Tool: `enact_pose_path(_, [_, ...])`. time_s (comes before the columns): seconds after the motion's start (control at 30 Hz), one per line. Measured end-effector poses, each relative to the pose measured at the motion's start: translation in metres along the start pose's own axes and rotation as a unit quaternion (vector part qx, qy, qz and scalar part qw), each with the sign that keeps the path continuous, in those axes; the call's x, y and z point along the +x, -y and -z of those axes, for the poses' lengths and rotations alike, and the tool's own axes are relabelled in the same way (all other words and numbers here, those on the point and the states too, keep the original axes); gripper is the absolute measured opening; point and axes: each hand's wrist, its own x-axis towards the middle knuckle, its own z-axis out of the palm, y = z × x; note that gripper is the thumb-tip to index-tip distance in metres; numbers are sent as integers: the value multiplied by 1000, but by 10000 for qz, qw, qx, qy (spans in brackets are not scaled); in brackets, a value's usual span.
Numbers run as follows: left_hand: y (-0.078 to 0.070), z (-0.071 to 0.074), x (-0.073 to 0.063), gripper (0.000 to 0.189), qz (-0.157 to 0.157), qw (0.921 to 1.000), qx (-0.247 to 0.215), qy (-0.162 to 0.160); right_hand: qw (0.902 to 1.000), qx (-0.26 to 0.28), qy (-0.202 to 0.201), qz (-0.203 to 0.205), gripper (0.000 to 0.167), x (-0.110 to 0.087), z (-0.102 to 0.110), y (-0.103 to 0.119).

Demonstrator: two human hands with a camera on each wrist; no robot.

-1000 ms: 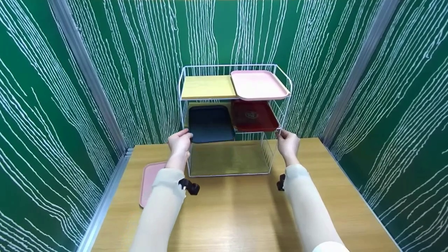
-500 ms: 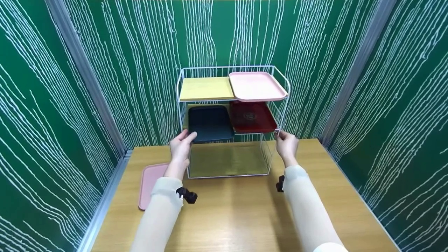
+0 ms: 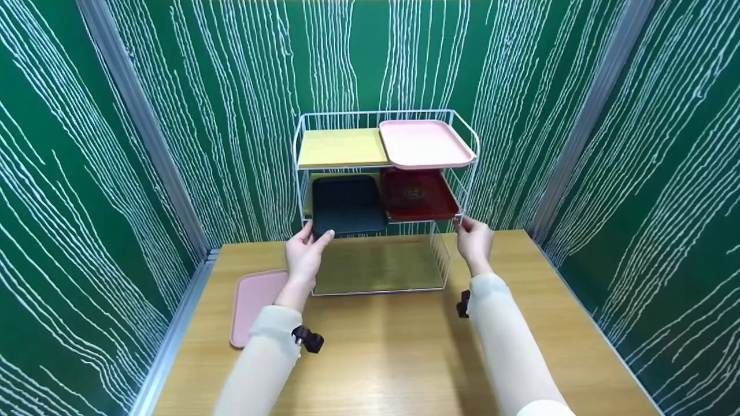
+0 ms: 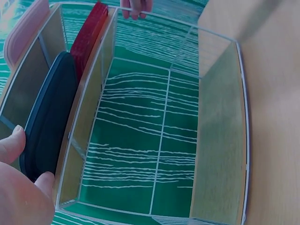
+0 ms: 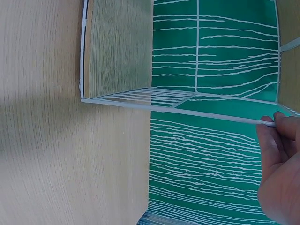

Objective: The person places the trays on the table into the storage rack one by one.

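A dark blue-black tray lies on the rack's middle shelf, its front edge jutting past the shelf. At its near left corner is my left hand, thumb and fingers spread apart. The thumb touches the tray's front edge, and a fingertip sits lower by the corner in the left wrist view. My right hand pinches the white wire upright of the rack between thumb and fingers. Beside the dark tray lies a dark red tray with a round emblem. A pale pink tray sits on the top shelf's right half.
The white wire rack has wooden boards, including the top board and bottom board. A second pink tray lies on the wooden table, left of the rack and partly behind the left forearm. Green walls with white streaks stand behind and beside it.
My left thumb and fingers have spread wider, and the thumb has shifted right along the dark tray's front edge. That tray has slid slightly inward. My right hand keeps its grip on the rack.
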Motion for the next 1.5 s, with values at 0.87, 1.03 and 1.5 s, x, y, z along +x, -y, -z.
enact_pose_path(0.87, [0,-13,7,62,-6,9962,624,-602,9999,-77,-49,100,21,3,1,-3])
enact_pose_path(1.03, [1,-16,15,57,8,9947,718,-739,10000,-25,-58,75,22,2,3,-1])
enact_pose_path(1.5, [0,-23,26,56,-204,9776,1765,-1128,10000,2,-12,52,24,2,2,-1])
